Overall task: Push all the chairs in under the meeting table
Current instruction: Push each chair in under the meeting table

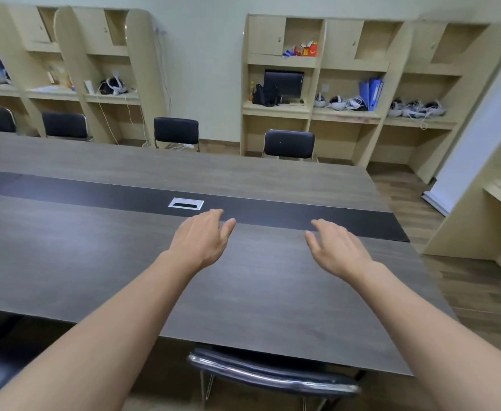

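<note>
The nearest chair (273,373) sits at the bench's near edge, its black backrest with chrome rim just beyond the edge and its seat hidden under the top. Above the dark wood-grain bench (95,262) we hold our left hand (203,237) and right hand (337,247) out, fingers loose and grasping nothing. A black strip with a metal cable port (186,203) runs along the bench's middle. Beyond the far edge four more black chairs (289,143) stand, the two on the right back from it. Pale cubbies (347,66) with headsets, a monitor and blue binders line the wall over wood flooring.
</note>
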Demonstrator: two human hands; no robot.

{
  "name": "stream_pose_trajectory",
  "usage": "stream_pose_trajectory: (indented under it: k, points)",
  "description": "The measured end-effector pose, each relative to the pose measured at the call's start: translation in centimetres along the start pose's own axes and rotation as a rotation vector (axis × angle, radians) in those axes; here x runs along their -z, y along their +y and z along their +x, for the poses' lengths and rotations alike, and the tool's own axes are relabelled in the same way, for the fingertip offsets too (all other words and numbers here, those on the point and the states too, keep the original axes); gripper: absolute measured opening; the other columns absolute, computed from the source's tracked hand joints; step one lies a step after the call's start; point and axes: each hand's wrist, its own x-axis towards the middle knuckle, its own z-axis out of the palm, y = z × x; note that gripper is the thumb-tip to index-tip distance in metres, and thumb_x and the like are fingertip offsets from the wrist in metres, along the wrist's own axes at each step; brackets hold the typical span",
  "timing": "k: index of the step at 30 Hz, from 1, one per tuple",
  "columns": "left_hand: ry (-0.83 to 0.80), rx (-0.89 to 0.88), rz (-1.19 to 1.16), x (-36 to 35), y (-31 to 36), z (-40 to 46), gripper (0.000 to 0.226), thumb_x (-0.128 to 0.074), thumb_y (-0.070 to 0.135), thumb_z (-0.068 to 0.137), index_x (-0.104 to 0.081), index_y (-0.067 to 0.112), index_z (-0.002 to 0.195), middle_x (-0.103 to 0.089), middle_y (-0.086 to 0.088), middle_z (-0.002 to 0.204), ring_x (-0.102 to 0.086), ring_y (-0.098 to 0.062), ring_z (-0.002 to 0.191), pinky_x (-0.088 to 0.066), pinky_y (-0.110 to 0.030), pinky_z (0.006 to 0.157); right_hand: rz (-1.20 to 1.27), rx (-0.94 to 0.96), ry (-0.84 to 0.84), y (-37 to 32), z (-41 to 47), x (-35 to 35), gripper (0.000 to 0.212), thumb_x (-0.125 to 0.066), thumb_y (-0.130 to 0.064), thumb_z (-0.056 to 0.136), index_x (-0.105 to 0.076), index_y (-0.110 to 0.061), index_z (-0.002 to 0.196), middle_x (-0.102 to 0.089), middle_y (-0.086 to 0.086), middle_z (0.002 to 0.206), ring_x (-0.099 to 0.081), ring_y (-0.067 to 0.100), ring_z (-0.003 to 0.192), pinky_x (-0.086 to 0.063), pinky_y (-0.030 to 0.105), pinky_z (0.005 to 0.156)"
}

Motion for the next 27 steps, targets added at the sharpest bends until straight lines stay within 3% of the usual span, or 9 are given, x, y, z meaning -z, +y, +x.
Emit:
stream_pose_trajectory:
  k: [12, 27]
  points:
    - [-0.048, -0.055, -0.026, -0.1, -2.5, -2.2, 0.06, -0.03, 0.051, 0.104, -0.037, 0.015, 0.151, -0.043, -0.005, 0.154, -0.037, -0.026, 0.142, -0.03, -0.038, 0.111, -0.019, -0.018, -0.033, -4.0, -3.3, -1.1, 0.043, -0.032, -0.036, 0.103, -0.051, -0.006, 0.128, -0.055, 0.009, 0.132, -0.051, 0.032, 0.12, -0.043, 0.042, 0.094]
    - [-0.105, -0.108, -0.006, 3.6, -13.6, -7.8, 0.059, -0.03, 0.049, 0.105, -0.038, 0.011, 0.15, -0.05, -0.011, 0.148, -0.044, -0.031, 0.136, -0.038, -0.042, 0.104, 0.024, -0.047, 0.002, -16.4, -9.1, -4.8, 0.042, -0.036, -0.034, 0.102, -0.054, -0.003, 0.125, -0.058, 0.016, 0.129, -0.052, 0.036, 0.118, -0.042, 0.043, 0.091]
